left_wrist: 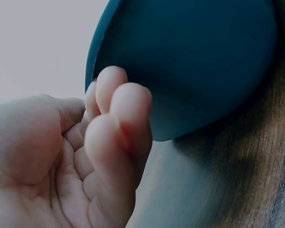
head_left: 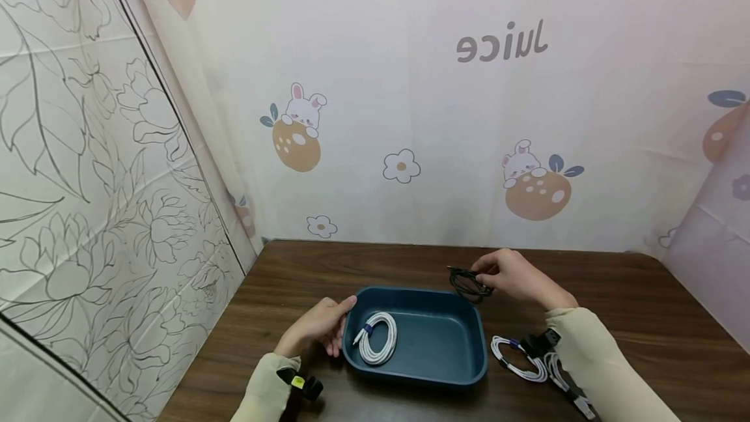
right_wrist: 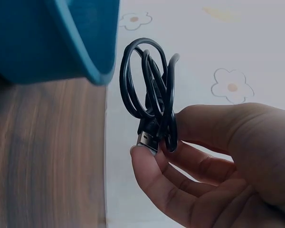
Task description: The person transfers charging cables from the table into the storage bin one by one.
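A dark blue rectangular tray [head_left: 433, 344] stands on the table, with a coiled white cable [head_left: 364, 347] inside at its left end. My left hand [head_left: 321, 324] grips the tray's left side, thumb at the rim and curled fingers against the outer wall [left_wrist: 194, 57]. Above the tray's far right corner, my right hand [head_left: 510, 273] pinches a coiled black USB cable [right_wrist: 148, 139] between thumb and fingers. Its metal plug shows near the fingertips in the right wrist view, and the loops hang beside the tray's rim.
On the brown wooden table [head_left: 621, 318], a coiled white cable [head_left: 533, 375] lies right of the tray. Another white cable [head_left: 553, 366] with a USB plug is partly hidden by the right sleeve and wrist camera. A printed curtain [head_left: 404, 116] hangs behind the table.
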Action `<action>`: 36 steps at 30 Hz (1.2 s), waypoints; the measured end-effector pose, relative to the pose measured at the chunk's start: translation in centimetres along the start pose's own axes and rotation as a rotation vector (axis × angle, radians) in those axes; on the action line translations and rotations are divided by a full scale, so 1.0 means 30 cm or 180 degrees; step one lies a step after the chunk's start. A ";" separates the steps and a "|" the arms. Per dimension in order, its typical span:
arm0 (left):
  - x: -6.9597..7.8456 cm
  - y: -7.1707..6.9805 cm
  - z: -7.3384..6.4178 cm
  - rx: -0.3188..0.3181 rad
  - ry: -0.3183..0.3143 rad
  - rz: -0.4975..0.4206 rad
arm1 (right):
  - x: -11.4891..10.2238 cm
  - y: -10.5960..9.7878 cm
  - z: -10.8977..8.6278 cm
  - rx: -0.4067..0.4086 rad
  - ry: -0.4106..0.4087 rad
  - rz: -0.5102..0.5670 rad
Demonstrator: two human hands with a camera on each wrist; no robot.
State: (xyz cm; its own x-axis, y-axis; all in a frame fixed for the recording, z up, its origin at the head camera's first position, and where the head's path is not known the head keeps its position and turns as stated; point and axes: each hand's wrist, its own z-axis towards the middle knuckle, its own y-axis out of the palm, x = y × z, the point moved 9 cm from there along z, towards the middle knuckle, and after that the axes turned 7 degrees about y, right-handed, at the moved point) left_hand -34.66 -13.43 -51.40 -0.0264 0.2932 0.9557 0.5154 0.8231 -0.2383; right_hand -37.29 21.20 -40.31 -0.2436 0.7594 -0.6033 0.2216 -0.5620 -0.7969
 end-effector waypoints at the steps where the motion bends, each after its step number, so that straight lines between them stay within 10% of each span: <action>1: -0.001 -0.001 0.000 0.0003 -0.0005 0.0000 | -0.006 0.005 0.003 -0.0014 0.0000 0.0025; 36: -0.002 -0.018 0.004 0.0034 0.0014 0.0140 | -0.209 0.186 0.048 -0.0342 -0.0430 0.0056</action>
State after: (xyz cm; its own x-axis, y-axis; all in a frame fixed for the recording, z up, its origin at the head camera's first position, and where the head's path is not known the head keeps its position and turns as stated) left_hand -35.05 -13.83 -51.34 -0.0003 0.3272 0.9450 0.5067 0.8147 -0.2819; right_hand -35.89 12.83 -41.02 -0.3620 0.6947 -0.6215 0.3249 -0.5309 -0.7827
